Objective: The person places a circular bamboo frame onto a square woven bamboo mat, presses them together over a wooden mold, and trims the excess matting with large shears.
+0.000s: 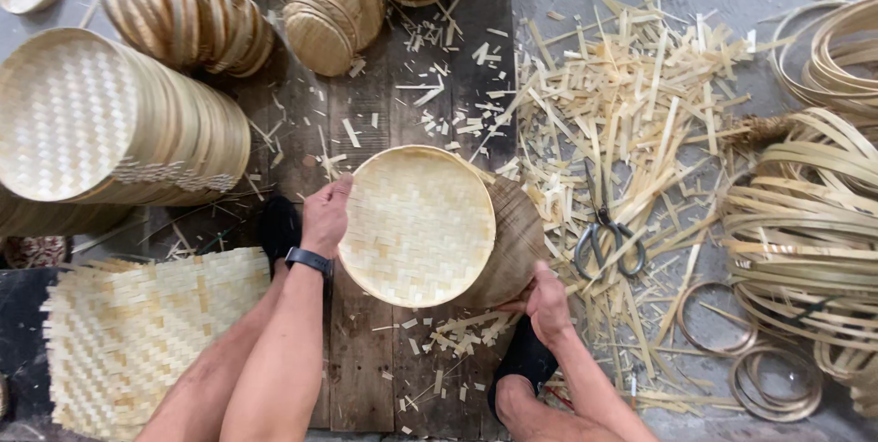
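Note:
A round woven bamboo tray (417, 225) is held tilted over a round wooden block (517, 241) in the middle of the view. My left hand (325, 215), with a black wristband, grips the tray's left rim. My right hand (546, 300) holds the lower right edge, where tray and block meet. Both my feet in dark shoes rest on the dark wooden board (366, 351) below.
Stacks of finished woven trays (101, 117) lie at the upper left, flat woven mats (137, 332) at the lower left. Scissors (605, 239) rest on a heap of bamboo offcuts (631, 104). Coiled bamboo hoops (805, 241) pile at the right.

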